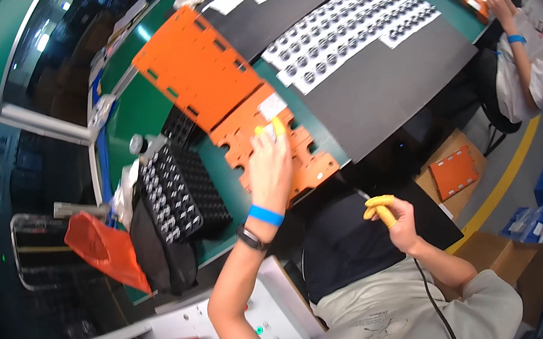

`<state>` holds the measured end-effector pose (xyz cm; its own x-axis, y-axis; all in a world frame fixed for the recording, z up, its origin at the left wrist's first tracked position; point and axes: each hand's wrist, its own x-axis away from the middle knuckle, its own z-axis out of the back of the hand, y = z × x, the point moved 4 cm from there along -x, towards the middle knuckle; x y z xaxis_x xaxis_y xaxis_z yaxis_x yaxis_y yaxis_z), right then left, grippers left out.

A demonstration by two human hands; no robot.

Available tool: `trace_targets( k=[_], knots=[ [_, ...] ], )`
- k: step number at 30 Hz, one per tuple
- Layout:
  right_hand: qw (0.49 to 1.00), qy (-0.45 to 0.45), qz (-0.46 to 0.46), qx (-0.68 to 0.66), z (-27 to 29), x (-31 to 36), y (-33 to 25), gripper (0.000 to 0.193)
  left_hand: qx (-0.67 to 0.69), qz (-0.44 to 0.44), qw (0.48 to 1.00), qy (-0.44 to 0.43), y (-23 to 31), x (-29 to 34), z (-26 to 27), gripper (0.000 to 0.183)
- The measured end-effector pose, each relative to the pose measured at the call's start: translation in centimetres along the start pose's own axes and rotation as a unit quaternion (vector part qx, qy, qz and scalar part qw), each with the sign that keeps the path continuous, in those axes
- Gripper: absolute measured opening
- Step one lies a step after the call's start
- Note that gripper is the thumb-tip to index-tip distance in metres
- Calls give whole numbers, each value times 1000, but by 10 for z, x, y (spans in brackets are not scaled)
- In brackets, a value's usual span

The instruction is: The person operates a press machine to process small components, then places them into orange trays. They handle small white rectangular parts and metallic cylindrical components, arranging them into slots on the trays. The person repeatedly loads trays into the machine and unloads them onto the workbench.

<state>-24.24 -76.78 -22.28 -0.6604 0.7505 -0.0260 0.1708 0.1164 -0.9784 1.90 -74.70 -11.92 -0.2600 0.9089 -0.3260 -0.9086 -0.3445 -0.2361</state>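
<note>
My left hand [270,162] reaches over an orange slotted panel [238,132] on the green bench, yellow covers on its fingertips. Its fingers are bent together around something small and whitish that I cannot make out, beside a white label [272,106] on the panel. My right hand [393,218], also with yellow finger covers, is closed around a corded tool with a thin metal tip [362,193], which looks like a soldering iron. The tip points toward the bench edge, apart from the panel. A black cord [430,293] runs down from that hand.
White sheets with rows of small black round parts [336,35] lie on a dark mat [386,94]. Left of the panel stands a black crate of small parts [180,189] near a red bag [98,246]. A co-worker [530,57] handles orange panels at right. Another orange panel [454,173] sits on cardboard.
</note>
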Motion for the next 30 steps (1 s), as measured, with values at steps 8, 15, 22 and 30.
trace_targets(
  k=[8,15,22,30],
  knots=[
    [1000,-17,-10,-1,-8,2,2,18,90,10,996,-18,-16,-1,1,28],
    [999,-28,-25,9,-20,8,8,18,112,-2,994,4,-20,12,5,27],
    [996,-69,7,52,-34,14,3,17,144,-11,989,-7,-28,15,2,32],
    [995,-90,-9,52,-44,14,7,16,108,-18,994,18,-28,17,3,38]
  ],
)
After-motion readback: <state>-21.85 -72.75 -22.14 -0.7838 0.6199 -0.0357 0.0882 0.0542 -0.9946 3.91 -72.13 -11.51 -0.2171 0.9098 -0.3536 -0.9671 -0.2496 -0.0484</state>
